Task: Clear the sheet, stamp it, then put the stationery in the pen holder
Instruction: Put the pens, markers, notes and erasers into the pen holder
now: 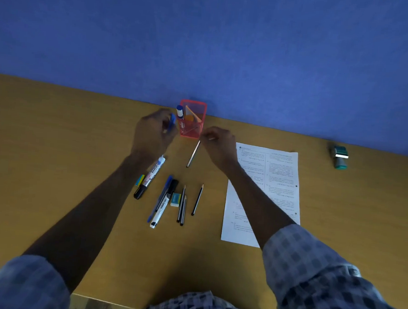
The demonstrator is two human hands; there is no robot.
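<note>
Your left hand (153,133) is raised just left of the red mesh pen holder (192,120), its grip clenched around a blue pen (172,121) whose capped end pokes up beside the holder's rim. Your right hand (219,143) hovers just right of the holder, fingertips pinched on the upper end of a pencil (193,155) that slants down and to the left, its lower tip near the counter (54,157); you cannot tell whether that tip touches the surface.

The pen holder stands upright at the counter's far edge, against the blue wall (205,35). Inside it you can see a white marker with a blue cap (180,112) and a pale ruler-like piece leaning across.

Below your left wrist lies a silver marker with a black cap (150,177), with a small yellow and blue eraser (139,180) just beside it. Nearer to you sits a cluster: a blue pen and a black pen (164,195), a white marker (160,211), a teal eraser (175,199), 2 pencils side by side (182,206), and 1 more pencil (197,199) lying a little apart to the right.

The printed sheet (277,182) lies flat to the right, partly under your right forearm, with no stationery on it. The green stamp (339,156) rests well apart, far right near the wall.
</note>
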